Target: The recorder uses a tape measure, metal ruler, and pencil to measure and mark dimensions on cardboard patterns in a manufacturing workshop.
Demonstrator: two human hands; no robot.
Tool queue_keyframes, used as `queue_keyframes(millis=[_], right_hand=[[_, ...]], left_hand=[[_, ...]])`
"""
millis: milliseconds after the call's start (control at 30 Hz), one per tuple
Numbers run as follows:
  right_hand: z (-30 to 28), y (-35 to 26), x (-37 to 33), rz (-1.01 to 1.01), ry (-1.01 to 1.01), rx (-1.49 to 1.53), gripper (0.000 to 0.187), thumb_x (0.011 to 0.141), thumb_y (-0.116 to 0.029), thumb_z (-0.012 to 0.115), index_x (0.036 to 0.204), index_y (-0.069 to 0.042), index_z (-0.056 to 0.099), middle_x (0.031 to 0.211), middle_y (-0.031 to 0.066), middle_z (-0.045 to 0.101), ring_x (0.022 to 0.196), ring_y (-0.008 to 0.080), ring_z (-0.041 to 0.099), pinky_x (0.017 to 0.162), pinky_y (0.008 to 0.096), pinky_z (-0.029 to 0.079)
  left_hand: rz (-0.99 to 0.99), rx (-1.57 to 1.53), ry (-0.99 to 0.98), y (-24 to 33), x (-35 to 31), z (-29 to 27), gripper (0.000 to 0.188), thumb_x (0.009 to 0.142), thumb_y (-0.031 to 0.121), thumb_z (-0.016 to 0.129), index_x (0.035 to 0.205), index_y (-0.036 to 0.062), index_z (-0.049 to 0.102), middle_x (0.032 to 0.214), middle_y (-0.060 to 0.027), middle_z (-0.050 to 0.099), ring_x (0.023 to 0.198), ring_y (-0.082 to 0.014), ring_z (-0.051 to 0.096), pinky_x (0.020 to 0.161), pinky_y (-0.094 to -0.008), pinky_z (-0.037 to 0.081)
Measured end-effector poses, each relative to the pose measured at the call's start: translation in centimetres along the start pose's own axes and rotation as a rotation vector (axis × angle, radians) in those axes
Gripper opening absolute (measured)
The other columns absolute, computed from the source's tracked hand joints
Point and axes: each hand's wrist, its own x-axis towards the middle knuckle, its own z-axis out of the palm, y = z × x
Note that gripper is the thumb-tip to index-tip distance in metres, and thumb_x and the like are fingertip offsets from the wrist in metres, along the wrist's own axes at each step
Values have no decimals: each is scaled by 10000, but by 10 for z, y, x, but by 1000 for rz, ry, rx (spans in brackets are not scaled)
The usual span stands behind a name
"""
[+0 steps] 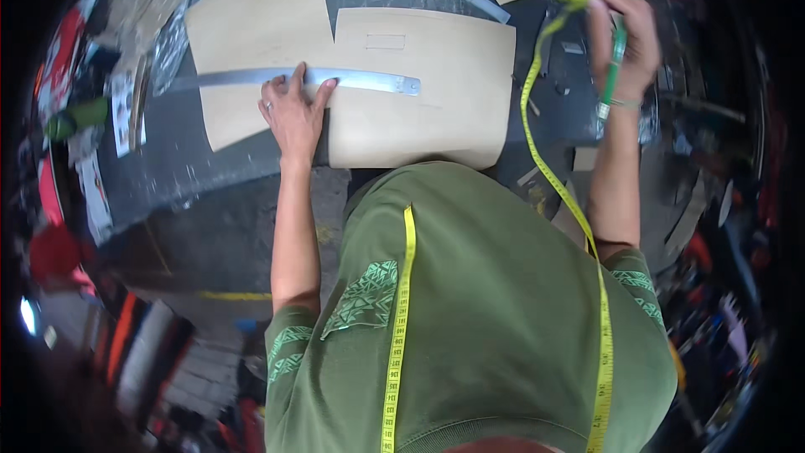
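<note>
My left hand (293, 113) lies flat, fingers spread, pinning the metal ruler (293, 78) across the tan pattern card (419, 92) mid-bench (176, 159). My right hand (625, 42), raised near the bench's far right edge, is closed around a green pen (615, 63) and the yellow tape measure (545, 168).

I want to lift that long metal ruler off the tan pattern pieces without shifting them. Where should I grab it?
Probably the free right end of the long metal ruler, coming from the right. It lies flat across the tan pattern pieces, and the left hand presses its middle, so only the ends look free.
</note>
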Motion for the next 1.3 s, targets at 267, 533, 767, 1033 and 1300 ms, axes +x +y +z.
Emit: queue_keyframes(millis=[267, 533, 767, 1033, 1300], right_hand=[[-88, -95, -76, 435, 93, -404, 193, 979, -25, 644, 1153, -30, 729, 1022, 34, 681, 861, 86, 587, 792, 230, 481], [25, -131, -267, 1188, 128, -163, 496, 927, -257, 784, 1291, -2, 564, 1110, 107, 648, 910, 167, 603, 861, 321, 517], [81, -134, -300, 1355, 292, -122, 497, 868, -369, 851, 1046, -38, 526, 856, 22, 542, 752, 135, 505, 714, 309, 476], [65, -105, -286, 1260, 280, -332, 326, 864, -280, 816, 1024, -67, 628, 795, 35, 620, 724, 163, 577, 719, 337, 505], [72, -83, -276, 1203, 346, -254, 255, 873, -217, 798, 982, -60, 628, 771, 27, 607, 721, 145, 566, 711, 305, 495]], left_hand=[[381, -113, -60, -36, 29, -7, 598, 833, 521, 797, 1211, 77, 669, 1417, -199, 490, 1455, -420, 318, 1177, -638, 206], [460, -118, -115, -47, 45, -1, 612, 813, 579, 800, 1057, 48, 618, 1441, -160, 481, 1500, -398, 277, 1187, -687, 173], [436, -113, -111, -44, 44, 0, 628, 814, 611, 784, 1062, 61, 607, 1436, -157, 478, 1498, -405, 272, 1172, -736, 137], [444, -111, -116, -48, 45, 4, 710, 820, 647, 757, 1183, 56, 605, 1467, -167, 457, 1508, -414, 248, 1183, -734, 106], [443, -24, -108, -62, 53, -1, 909, 842, 705, 692, 1438, 43, 508, 1568, -175, 363, 1533, -430, 189, 1188, -736, 93]])
